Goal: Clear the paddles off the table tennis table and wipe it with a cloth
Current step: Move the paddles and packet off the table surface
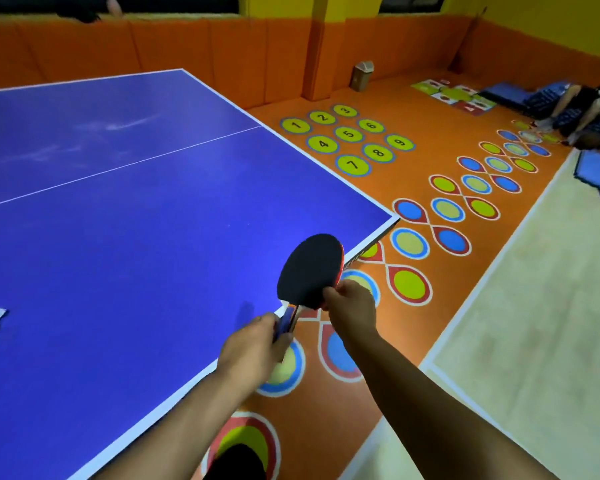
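So I am holding the paddle (310,268) over the worktop's (118,220) near edge, my left hand (253,344) gripping its handle, my right hand (350,306) pinching the blade. No other paddle is showing on it; wiping, I judge, is yet to come, with smears (118,126) lying across the far half.

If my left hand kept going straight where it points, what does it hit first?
Likely the round black rubber paddle whose handle the left hand holds; beyond it the corner of the blue table, depth unclear.

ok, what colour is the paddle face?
Black, with red showing at the paddle edge. Head view.
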`<state>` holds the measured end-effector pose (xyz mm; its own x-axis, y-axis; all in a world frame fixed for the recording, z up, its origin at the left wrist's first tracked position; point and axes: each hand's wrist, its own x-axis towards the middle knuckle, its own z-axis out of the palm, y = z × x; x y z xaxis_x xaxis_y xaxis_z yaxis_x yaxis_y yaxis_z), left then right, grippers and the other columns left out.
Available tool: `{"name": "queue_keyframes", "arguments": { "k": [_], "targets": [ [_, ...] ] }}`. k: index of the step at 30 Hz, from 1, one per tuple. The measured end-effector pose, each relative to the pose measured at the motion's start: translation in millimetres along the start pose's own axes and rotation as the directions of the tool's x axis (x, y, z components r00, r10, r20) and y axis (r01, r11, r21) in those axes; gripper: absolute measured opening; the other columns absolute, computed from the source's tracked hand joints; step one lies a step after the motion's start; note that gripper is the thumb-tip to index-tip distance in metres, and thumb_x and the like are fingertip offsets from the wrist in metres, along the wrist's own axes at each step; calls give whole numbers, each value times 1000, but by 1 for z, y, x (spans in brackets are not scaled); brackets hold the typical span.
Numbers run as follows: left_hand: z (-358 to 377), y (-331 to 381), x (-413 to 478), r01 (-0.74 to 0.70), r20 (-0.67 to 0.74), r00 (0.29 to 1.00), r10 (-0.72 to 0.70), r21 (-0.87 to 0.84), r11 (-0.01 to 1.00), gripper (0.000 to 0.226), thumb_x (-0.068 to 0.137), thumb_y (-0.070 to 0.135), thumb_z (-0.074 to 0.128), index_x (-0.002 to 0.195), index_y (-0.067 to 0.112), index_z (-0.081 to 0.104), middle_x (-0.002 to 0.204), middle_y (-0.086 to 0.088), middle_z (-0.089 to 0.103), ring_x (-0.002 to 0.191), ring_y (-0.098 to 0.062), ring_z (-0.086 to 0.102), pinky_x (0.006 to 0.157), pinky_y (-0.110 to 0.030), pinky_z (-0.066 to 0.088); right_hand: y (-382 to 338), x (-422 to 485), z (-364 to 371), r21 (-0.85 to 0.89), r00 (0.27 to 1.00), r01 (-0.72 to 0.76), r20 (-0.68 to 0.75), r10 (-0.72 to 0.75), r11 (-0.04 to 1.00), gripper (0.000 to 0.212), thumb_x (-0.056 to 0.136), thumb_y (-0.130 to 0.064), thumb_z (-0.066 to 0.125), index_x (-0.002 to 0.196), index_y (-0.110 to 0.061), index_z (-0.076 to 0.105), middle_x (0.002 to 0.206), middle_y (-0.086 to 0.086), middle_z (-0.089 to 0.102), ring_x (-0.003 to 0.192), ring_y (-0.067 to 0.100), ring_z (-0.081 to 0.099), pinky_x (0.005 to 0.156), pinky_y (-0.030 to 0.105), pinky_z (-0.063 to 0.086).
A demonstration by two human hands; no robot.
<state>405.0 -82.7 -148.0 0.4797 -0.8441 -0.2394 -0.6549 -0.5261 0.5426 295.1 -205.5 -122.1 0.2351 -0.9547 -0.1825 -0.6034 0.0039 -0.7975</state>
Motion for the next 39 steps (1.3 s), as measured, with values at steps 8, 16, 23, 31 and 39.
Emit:
{"name": "queue_keyframes", "arguments": {
  "k": [8, 16, 23, 31, 39],
  "targets": [
    [-46, 62, 153, 25, -161, 978, -130, -534, 845, 47, 85, 49, 58, 121, 20, 50, 108, 6, 59, 97, -17, 58, 78, -30, 44, -20, 102, 2, -459, 938, 332, 64, -342, 824, 16, 89, -31, 55, 91, -18, 64, 83, 2, 67, 78, 24, 63, 66, 38, 51],
    [-68, 107, 277, 130, -157, 937, -312, -671, 730, 30, 76, 35, 67, 83, 12, 50, 73, -2, 60, 66, -20, 58, 55, -33, 44, -39, 218, -5, -706, 594, 639, 200, -779, 305, 27, 64, -19, 82, 58, -20, 56, 49, 0, 51, 45, 23, 49, 42, 23, 24],
    [-38, 118, 363, 158, -71, 925, -372, -820, 551, 11, 77, 14, 66, 84, 17, 57, 86, -14, 67, 79, -32, 63, 79, -46, 52, -1, 306, -17, -639, 813, 539, 223, -538, 549, 34, 75, -42, 58, 101, -20, 65, 89, -2, 65, 77, 27, 59, 59, 34, 47],
    [8, 149, 461, 283, 4, 834, -552, -862, 420, 10, 87, 9, 63, 94, 13, 58, 91, -10, 64, 76, -22, 58, 82, -40, 50, 54, 434, -45, -574, 903, 422, 330, -274, 701, 35, 93, -36, 54, 112, -7, 60, 109, 13, 63, 106, 34, 56, 79, 38, 43],
    [67, 176, 509, 373, -5, 908, -418, -446, 814, 77, 76, 9, 72, 143, 11, 34, 137, -13, 40, 124, -28, 44, 105, -33, 35, 89, 534, -50, -595, 816, 578, 410, -407, 559, 28, 58, -23, 75, 75, -8, 58, 63, 8, 58, 54, 28, 59, 47, 29, 47]
  ]
}}
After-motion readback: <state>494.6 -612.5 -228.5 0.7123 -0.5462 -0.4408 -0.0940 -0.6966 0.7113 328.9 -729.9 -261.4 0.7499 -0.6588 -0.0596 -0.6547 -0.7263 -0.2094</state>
